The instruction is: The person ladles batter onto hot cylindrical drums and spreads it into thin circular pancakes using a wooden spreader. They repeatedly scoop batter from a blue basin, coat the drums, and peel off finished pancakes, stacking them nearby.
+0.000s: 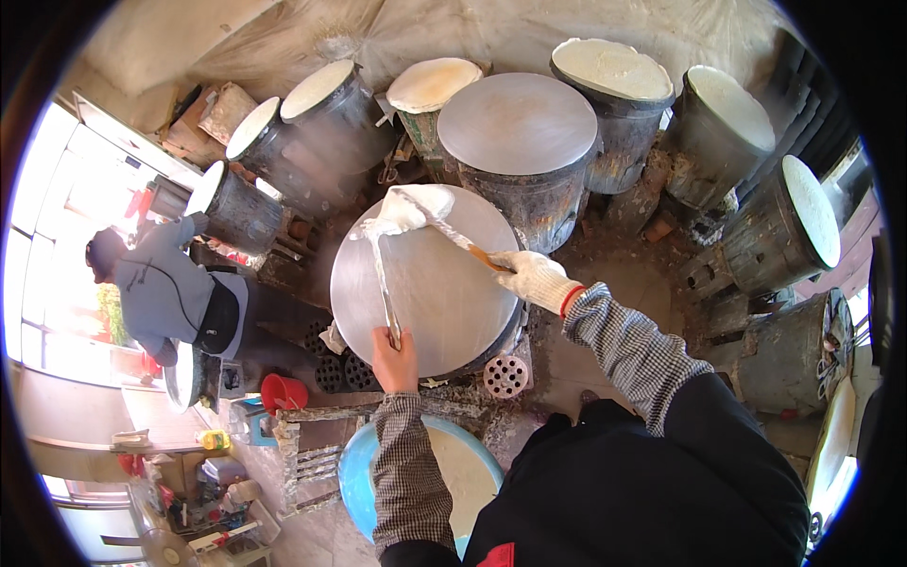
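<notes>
A round metal griddle (439,305) lies in front of me on top of a stove. My right hand (535,276), in a white knit glove, grips the wooden handle (485,256) of a batter-coated tool that slants over the far part of the griddle. At its end sits a thick mass of white batter or dough (411,207), hiding the tool's head. My bare left hand (397,360) holds a thin batter-smeared utensil (385,290), its far end meeting the same white mass. Below my left forearm stands a blue basin (361,471) of pale batter (460,475).
A second bare griddle (517,124) stands just behind, and several drum stoves topped with pale sheets, such as one drum stove (613,67), curve around. Someone in grey (163,276) bends at the left. A pierced coal briquette (506,375), a red bucket (283,393) and a batter-crusted wooden rack (319,461) are close by.
</notes>
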`<control>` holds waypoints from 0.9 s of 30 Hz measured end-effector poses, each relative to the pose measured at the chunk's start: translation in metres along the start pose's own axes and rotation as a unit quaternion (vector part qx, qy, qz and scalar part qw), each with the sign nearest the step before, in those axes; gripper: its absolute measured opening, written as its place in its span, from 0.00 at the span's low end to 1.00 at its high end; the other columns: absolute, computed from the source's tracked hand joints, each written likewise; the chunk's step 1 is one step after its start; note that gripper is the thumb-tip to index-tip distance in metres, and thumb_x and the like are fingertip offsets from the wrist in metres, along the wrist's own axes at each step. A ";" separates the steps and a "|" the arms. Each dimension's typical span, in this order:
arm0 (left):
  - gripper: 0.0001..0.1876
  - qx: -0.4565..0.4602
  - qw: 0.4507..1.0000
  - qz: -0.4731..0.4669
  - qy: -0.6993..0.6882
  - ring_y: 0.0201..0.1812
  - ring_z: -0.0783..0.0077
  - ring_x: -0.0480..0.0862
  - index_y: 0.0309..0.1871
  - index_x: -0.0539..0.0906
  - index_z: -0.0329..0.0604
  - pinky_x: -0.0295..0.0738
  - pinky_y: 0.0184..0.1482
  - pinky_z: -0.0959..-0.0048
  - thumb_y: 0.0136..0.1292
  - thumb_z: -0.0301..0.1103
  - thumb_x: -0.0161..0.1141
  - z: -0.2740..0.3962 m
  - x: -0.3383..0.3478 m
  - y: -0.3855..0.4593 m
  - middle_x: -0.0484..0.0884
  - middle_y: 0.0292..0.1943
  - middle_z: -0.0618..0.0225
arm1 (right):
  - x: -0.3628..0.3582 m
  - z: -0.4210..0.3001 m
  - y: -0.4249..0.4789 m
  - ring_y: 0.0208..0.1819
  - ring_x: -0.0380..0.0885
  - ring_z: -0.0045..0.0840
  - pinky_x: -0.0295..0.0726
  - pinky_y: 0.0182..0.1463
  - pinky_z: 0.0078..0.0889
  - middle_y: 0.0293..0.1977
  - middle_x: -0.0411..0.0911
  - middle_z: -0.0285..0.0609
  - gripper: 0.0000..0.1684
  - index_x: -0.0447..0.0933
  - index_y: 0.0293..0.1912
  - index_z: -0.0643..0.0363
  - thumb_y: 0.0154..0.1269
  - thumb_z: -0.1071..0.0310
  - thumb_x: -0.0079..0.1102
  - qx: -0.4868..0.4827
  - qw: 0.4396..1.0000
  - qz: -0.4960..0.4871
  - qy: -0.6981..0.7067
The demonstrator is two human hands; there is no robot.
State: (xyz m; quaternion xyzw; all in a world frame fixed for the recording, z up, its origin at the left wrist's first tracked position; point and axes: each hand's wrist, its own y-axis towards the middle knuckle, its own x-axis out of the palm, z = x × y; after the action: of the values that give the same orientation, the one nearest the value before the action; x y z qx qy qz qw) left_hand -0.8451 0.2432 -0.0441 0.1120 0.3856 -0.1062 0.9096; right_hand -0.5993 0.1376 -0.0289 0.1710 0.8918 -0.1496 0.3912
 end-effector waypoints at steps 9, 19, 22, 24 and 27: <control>0.12 -0.015 0.998 0.046 -0.049 0.23 0.76 0.66 0.38 0.70 0.39 0.66 0.28 0.75 0.59 0.33 0.62 -0.023 -0.043 -0.053 0.67 0.22 0.68 | -0.008 0.009 -0.010 0.48 0.79 0.31 0.74 0.55 0.27 0.48 0.79 0.44 0.26 0.70 0.60 0.49 0.63 0.58 0.52 0.013 0.992 -0.036 0.117; 0.12 -0.087 0.987 0.086 -0.104 0.24 0.85 0.62 0.41 0.70 0.37 0.59 0.26 0.82 0.61 0.30 0.62 -0.017 -0.072 -0.100 0.66 0.26 0.77 | -0.029 -0.010 0.030 0.40 0.80 0.26 0.78 0.48 0.25 0.47 0.80 0.39 0.23 0.72 0.59 0.46 0.64 0.58 0.55 0.182 0.954 -0.159 0.175; 0.12 -0.052 0.981 0.126 -0.140 0.24 0.87 0.60 0.41 0.69 0.37 0.56 0.25 0.84 0.62 0.29 0.61 -0.002 -0.060 -0.087 0.65 0.25 0.78 | 0.007 -0.008 0.039 0.49 0.77 0.29 0.74 0.55 0.25 0.50 0.78 0.43 0.23 0.71 0.59 0.50 0.64 0.59 0.55 0.007 0.968 -0.143 0.204; 0.12 -0.067 0.975 0.140 -0.160 0.24 0.87 0.60 0.40 0.69 0.37 0.56 0.25 0.84 0.62 0.30 0.61 0.008 -0.052 -0.081 0.64 0.26 0.79 | 0.005 -0.008 0.047 0.49 0.77 0.29 0.73 0.55 0.25 0.50 0.78 0.43 0.23 0.71 0.59 0.50 0.65 0.59 0.54 -0.052 0.972 -0.123 0.191; 0.11 -0.148 0.962 0.123 -0.195 0.24 0.87 0.62 0.40 0.69 0.38 0.57 0.26 0.85 0.63 0.29 0.61 0.014 -0.058 -0.105 0.65 0.26 0.79 | -0.035 -0.022 0.050 0.36 0.79 0.22 0.77 0.45 0.21 0.41 0.82 0.40 0.22 0.72 0.58 0.54 0.65 0.62 0.54 0.021 0.966 -0.170 0.195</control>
State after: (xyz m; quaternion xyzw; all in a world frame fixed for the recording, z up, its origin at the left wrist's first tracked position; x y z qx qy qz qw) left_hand -0.9043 0.1450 -0.0051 -0.0006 0.1954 0.0448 0.9797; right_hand -0.5695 0.1847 0.0049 0.0507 0.9634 -0.1970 0.1749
